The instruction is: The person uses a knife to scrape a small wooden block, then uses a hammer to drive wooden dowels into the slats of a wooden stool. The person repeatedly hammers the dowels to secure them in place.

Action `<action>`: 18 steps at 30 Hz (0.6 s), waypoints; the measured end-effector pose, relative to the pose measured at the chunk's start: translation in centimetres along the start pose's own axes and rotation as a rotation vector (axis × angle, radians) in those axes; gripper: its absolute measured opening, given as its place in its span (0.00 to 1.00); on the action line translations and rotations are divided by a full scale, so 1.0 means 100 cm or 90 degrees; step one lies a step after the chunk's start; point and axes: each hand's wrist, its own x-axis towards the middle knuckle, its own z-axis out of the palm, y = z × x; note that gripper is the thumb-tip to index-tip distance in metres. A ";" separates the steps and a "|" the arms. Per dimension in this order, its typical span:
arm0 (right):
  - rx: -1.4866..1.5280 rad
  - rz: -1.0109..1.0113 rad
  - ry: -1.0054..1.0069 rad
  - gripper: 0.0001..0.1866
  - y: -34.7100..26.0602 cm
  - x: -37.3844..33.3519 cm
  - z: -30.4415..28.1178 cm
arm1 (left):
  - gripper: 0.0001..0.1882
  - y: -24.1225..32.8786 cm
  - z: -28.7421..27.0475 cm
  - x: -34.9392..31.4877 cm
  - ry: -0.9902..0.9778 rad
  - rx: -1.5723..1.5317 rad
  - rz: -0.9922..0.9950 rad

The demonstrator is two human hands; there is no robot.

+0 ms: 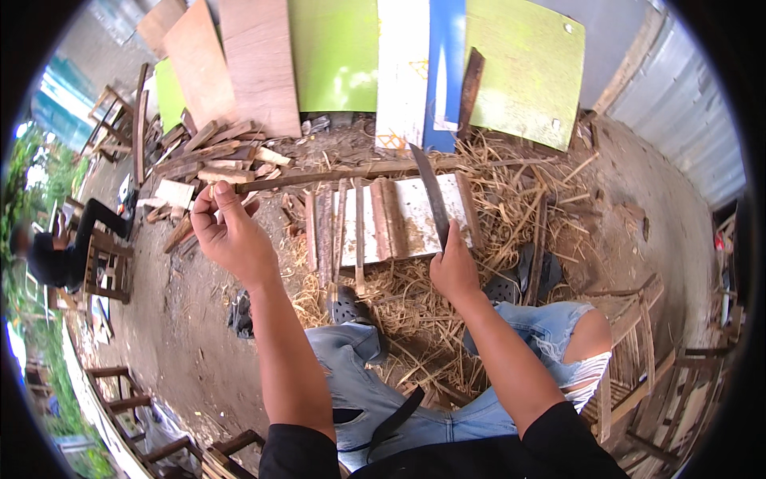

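Observation:
My left hand (238, 239) is raised on the left, with thumb and fingers pinched round the near end of a long, thin wooden strip (327, 178). From there the strip runs off to the right, past the far side of a white board (417, 215). My right hand (455, 270) is wrapped round the handle of a machete (432, 191). Its dark blade points up and away, over the board and across the line of the strip; whether the two touch I cannot tell. Several brown wooden strips (386, 217) lie across the board, which rests low between my feet.
Curly shavings (511, 215) are heaped round the board and my feet. Offcuts of wood (215, 156) lie piled at the far left. Coloured panels (335, 56) lean along the back. A wooden chair (634, 351) stands by my right knee. Another person (60, 255) sits at the far left.

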 end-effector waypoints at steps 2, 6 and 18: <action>-0.045 0.009 0.001 0.38 -0.007 0.010 0.008 | 0.11 -0.001 -0.005 0.006 0.042 -0.011 -0.019; -0.098 0.003 -0.068 0.39 -0.006 0.007 0.012 | 0.11 -0.004 -0.017 0.016 0.080 -0.041 -0.066; 0.116 -0.134 -0.124 0.22 -0.048 -0.025 0.034 | 0.11 0.005 -0.030 0.025 0.126 -0.024 -0.094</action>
